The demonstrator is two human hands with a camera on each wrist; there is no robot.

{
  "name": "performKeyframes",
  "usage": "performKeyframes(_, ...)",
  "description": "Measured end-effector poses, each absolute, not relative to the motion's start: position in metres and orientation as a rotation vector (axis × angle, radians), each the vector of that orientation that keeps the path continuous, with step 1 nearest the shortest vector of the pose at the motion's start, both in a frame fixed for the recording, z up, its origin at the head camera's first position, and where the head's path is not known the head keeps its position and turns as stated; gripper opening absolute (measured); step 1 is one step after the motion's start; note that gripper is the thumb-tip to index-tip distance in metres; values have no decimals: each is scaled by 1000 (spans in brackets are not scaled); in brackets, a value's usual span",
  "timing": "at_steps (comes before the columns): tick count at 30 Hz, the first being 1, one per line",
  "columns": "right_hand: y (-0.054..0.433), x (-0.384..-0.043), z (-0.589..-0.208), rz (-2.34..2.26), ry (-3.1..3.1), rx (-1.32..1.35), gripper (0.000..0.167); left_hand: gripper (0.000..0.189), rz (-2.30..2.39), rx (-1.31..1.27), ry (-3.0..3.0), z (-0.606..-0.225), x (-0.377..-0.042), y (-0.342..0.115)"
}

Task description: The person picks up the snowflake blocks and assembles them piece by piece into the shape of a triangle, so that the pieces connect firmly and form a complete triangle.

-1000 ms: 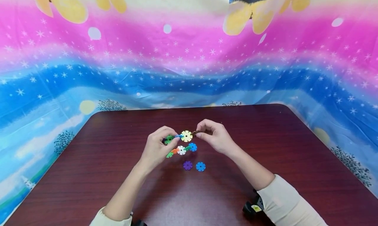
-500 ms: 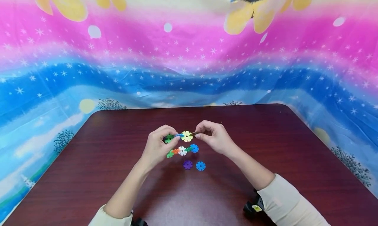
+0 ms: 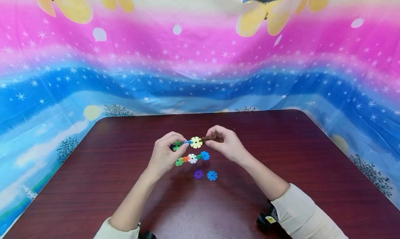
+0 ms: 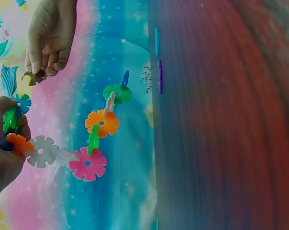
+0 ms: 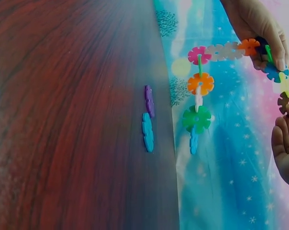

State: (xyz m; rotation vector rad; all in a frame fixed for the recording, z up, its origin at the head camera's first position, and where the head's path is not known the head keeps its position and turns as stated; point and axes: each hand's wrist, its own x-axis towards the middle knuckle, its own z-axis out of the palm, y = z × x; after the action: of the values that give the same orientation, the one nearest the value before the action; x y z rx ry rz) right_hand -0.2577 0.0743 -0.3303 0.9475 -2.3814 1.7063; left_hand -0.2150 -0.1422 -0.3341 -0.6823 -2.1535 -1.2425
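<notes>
Notched plastic snowflake discs are linked into a chain that hangs in front of me. My left hand (image 3: 164, 154) grips it near one end, around a blue disc (image 4: 23, 103) and a green disc (image 4: 10, 119). Beside those fingers stands a yellow disc (image 3: 196, 142), facing me. My right hand (image 3: 228, 143) pinches a brown disc (image 5: 286, 102) edge-on against the yellow one; its fingertips hide part of it. From the left hand the chain hangs down through white, a pink disc (image 4: 82, 170), an orange disc (image 4: 106, 129) and a green disc (image 5: 196, 117) to a blue end disc (image 3: 205, 155).
A loose purple disc (image 3: 198, 174) and a loose blue disc (image 3: 212, 176) lie flat on the dark wooden table (image 3: 268, 135), below the hands in the head view. A patterned cloth (image 3: 200, 83) hangs behind the table's far edge.
Both hands, with the yellow disc between them, have shifted very slightly left and up in the head view. Their grips look the same, and the loose discs have stayed put.
</notes>
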Motion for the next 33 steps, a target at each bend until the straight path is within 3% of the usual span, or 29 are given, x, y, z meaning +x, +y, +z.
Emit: performKeyframes(33,88,-266,-367,1215,-3033,1162,24,8,-1213,-572,-2082,-331,-214,-150)
